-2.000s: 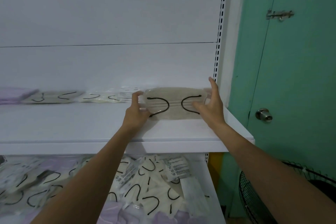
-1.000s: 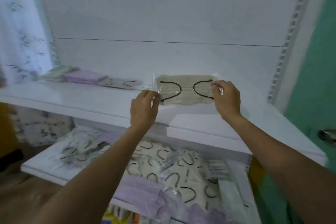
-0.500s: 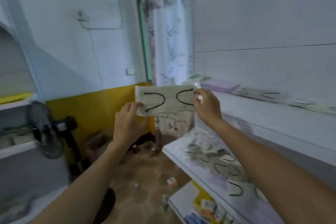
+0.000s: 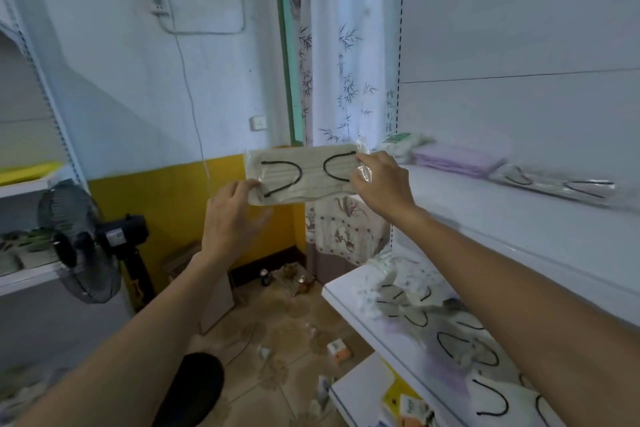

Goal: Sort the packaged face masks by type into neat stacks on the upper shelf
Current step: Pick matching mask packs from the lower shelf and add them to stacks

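Observation:
A beige packaged mask (image 4: 304, 175) with black ear loops hangs flat in the air, left of the shelving. My left hand (image 4: 230, 218) grips its lower left corner and my right hand (image 4: 382, 184) pinches its right end. On the upper shelf (image 4: 519, 236) to the right lie a pale green pack (image 4: 398, 146), a purple stack (image 4: 453, 159) and a row of beige masks (image 4: 554, 182). The lower shelf (image 4: 349, 302) holds a loose heap of mixed masks (image 4: 446, 340).
A black standing fan (image 4: 79, 243) is at the left beside a white rack (image 4: 31, 184). Litter and small boxes (image 4: 339, 348) lie on the brown floor. A patterned curtain (image 4: 343, 80) hangs behind the held mask. A dark shoe (image 4: 194, 388) is at the bottom.
My view has swung left, from facing the shelf to looking along it into the room. Both hands have carried the beige mask off the upper shelf and keep hold of it.

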`<state>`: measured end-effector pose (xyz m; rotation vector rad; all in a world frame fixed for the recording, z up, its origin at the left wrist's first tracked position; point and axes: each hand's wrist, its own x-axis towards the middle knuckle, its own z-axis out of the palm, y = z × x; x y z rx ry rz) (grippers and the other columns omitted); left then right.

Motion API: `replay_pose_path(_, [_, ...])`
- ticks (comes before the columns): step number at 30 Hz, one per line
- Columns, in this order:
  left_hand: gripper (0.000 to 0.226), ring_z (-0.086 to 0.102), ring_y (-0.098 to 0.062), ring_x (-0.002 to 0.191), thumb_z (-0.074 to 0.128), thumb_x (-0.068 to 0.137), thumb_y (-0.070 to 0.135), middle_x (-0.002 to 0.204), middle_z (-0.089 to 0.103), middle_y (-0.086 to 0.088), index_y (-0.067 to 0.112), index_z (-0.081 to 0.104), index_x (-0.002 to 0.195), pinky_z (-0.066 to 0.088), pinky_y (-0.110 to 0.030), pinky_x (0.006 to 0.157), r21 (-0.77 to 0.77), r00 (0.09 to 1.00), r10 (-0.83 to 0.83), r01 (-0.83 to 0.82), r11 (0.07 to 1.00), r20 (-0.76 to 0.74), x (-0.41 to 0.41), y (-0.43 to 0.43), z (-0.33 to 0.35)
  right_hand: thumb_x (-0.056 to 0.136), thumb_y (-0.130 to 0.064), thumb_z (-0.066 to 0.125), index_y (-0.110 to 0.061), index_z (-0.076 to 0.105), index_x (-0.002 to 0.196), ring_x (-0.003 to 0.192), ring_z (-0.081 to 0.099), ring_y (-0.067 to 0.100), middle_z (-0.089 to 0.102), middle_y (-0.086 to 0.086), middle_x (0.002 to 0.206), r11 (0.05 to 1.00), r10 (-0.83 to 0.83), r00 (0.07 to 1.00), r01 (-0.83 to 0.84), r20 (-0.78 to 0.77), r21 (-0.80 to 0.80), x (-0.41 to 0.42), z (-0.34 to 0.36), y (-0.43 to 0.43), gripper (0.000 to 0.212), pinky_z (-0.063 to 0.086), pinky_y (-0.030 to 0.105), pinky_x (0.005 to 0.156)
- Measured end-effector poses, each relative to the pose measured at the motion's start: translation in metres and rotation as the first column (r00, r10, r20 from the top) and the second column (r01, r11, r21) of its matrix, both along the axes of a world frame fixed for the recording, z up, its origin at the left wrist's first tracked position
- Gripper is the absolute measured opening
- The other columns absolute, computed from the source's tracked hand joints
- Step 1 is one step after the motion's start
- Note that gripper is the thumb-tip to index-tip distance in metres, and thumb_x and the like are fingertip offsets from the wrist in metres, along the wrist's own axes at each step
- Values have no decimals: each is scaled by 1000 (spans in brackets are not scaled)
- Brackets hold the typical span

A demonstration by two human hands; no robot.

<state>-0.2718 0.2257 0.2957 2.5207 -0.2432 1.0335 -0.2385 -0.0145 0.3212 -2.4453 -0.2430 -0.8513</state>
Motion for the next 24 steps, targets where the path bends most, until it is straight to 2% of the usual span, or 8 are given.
replay_pose_path(3, [48, 49, -23, 110, 67, 83, 31, 123, 54, -6, 15, 52, 125, 37, -34, 90, -4, 999, -43, 43, 999, 8, 37, -33, 7, 88, -36, 57, -15, 46, 137, 124, 44, 21, 49, 7, 133, 997, -34, 999, 33, -12, -73, 24, 9, -36, 54, 31, 36, 101])
replay_pose_path(6, [45, 49, -25, 110, 64, 86, 30, 124, 53, -8, 14, 51, 126, 37, -33, 88, -1, 994, -102, 102, 995, 31, 70, -73, 13, 89, -40, 56, -15, 44, 138, 124, 43, 22, 47, 7, 132, 987, -101, 994, 96, -35, -127, 42, 16, -77, 56, 29, 37, 102])
replay_pose_path(10, [43, 49, -27, 115, 61, 88, 19, 132, 51, -10, 13, 50, 129, 39, -38, 95, 37, 978, -209, 210, 977, -10, 120, -135, 14, 95, -31, 47, -13, 47, 136, 123, 43, 26, 48, 11, 133, 953, -281, 959, 272, -47, -135, 54, 15, -143, 45, 32, 38, 101])
replay_pose_path(14, [44, 54, -32, 111, 63, 85, 15, 127, 54, -15, 6, 53, 127, 43, -44, 92, 52, 912, -404, 408, 911, -70, 163, -216, 10, 95, -25, 45, -7, 50, 132, 120, 45, 26, 50, 13, 128, 896, -443, 894, 438, -70, -76, 47, 6, -208, 41, 35, 40, 101])
replay_pose_path(19, [44, 57, -37, 105, 65, 80, 8, 120, 58, -20, 0, 57, 123, 44, -46, 87, 67, 769, -631, 638, 767, -99, 198, -317, 11, 96, -22, 44, -9, 48, 135, 120, 44, 27, 50, 13, 130, 747, -664, 747, 660, -38, -78, 30, 4, -285, 42, 34, 39, 99])
replay_pose_path(24, [49, 46, -32, 120, 59, 86, 18, 133, 50, -15, 5, 49, 132, 37, -43, 100, 63, 655, -736, 753, 655, -169, 213, -402, 13, 96, -22, 39, -7, 51, 129, 120, 40, 29, 49, 13, 130, 524, -852, 518, 846, -81, -97, 19, -1, -330, 38, 33, 40, 95])
